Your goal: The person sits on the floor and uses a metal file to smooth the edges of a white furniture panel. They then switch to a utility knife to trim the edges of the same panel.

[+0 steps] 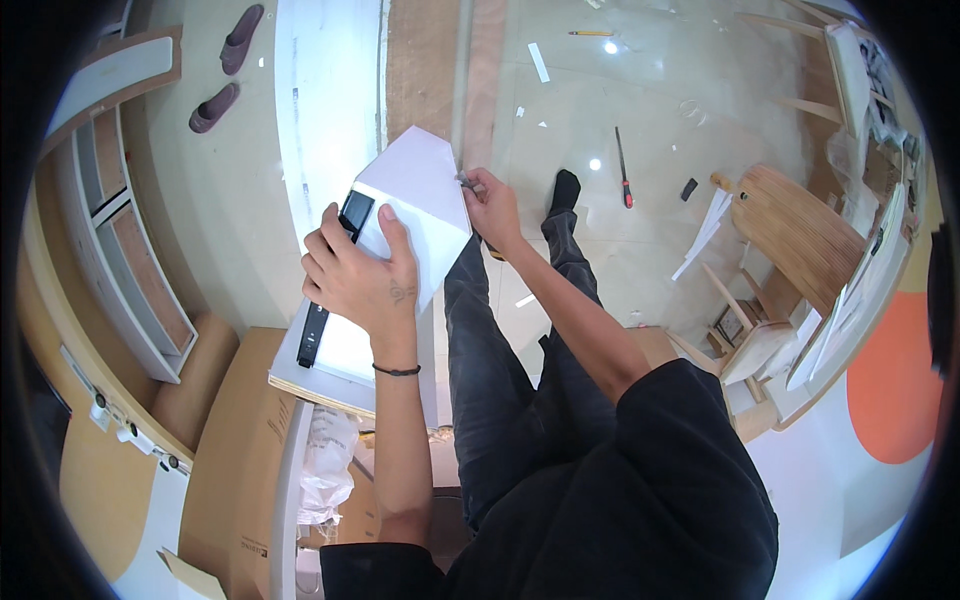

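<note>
A white sheet-like piece (415,160) with angled corners lies over a white board (345,345), its far part creased into a pale lilac flap. Along the board's left side runs a long black bar (312,335) with a grey window near its far end. My left hand (355,265) lies across this bar, fingers curled over its left side and thumb on the white surface. At the sheet's right edge, my right hand (493,208) pinches a small dark piece (466,182), mostly covered by the fingers; its kind cannot be made out.
A red-and-black handled tool (627,190), a pencil (590,33) and paper scraps lie on the tiled floor. Slippers (214,108) are at far left. A wooden chair (800,235) stands right; a cardboard box (235,450) is near left. My legs (500,360) are below the hands.
</note>
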Available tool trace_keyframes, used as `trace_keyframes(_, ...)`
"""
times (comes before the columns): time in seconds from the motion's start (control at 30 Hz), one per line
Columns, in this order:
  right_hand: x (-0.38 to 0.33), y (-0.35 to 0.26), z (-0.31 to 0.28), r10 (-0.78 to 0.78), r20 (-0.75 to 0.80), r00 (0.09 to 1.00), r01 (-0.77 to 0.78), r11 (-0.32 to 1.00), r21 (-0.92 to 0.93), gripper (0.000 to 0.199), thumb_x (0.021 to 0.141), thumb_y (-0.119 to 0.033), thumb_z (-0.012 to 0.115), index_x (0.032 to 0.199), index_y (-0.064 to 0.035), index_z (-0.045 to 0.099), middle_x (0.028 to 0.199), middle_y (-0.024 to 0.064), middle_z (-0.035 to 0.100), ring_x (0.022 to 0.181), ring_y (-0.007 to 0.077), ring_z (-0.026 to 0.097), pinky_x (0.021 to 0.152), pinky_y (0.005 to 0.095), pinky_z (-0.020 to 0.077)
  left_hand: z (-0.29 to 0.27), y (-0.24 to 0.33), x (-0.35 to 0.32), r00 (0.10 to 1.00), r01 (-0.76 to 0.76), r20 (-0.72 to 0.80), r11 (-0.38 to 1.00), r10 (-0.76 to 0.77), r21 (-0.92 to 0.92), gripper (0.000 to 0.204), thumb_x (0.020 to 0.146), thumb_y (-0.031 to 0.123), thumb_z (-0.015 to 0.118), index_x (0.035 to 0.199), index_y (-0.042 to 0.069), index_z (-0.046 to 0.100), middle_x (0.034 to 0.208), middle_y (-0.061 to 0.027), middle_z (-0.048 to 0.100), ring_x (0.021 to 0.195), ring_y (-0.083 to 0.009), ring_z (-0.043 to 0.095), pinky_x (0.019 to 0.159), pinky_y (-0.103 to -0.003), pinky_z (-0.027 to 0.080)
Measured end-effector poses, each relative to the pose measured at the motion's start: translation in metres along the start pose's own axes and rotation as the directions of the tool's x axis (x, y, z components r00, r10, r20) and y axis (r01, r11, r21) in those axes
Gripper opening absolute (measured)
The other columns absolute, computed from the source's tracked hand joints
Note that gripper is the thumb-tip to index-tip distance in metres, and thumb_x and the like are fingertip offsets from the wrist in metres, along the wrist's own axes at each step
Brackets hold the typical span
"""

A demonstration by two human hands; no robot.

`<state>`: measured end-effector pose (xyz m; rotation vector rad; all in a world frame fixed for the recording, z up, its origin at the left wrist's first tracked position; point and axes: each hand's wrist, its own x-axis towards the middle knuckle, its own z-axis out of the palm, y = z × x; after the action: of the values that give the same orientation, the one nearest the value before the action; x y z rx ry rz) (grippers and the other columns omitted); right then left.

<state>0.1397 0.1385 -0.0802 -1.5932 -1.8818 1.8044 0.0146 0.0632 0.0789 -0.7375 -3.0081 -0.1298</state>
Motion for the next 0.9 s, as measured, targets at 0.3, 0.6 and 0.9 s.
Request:
trace_keyframes(0.3, -0.024, -0.037, -0.016, -0.011, 0.023, 1.000, 0.009, 0.995, 0.101, 0.017, 0.089, 0.001, 0.060, 0.105, 0.0006, 0.065, 0.068, 0.0066, 0.065, 0.056, 0.0052, 0.054, 0.051, 0.0267, 0.0397, -0.001, 0.001, 0.000, 1.000, -0.001, -0.001, 1.000, 0.001, 0.001, 0.050, 0.091, 0.050, 0.056, 0.113, 0.005, 0.062, 0.097, -0.0080, 0.058, 0.090, -0.0277, 0.056, 0.076, -0.041, 0.034)
trace_keyframes(0.6, -0.047, -0.075, -0.036, -0.072, 0.044, 0.996, 0.068, 0.995, 0.077, 0.020, 0.087, 0.002, 0.062, 0.107, 0.0009, 0.064, 0.072, 0.0071, 0.065, 0.057, 0.0049, 0.053, 0.051, 0.0264, 0.0384, -0.002, 0.001, 0.000, 1.000, -0.001, -0.004, 1.000, 0.001, 0.018, 0.050, 0.090, 0.050, 0.056, 0.114, 0.006, 0.062, 0.097, -0.0084, 0.058, 0.089, -0.0285, 0.056, 0.076, -0.041, 0.035)
trace_keyframes(0.9, -0.068, -0.105, -0.050, 0.009, 0.093, 0.996, -0.024, 0.987, 0.158, 0.014, 0.087, 0.004, 0.062, 0.102, 0.0034, 0.063, 0.086, 0.0133, 0.069, 0.074, 0.0175, 0.068, 0.066, 0.0296, 0.0510, 0.000, -0.002, -0.002, 1.000, -0.003, 0.002, 1.000, 0.003, 0.014, 0.051, 0.091, 0.051, 0.055, 0.113, 0.006, 0.062, 0.097, -0.0086, 0.058, 0.089, -0.0285, 0.056, 0.076, -0.041, 0.035)
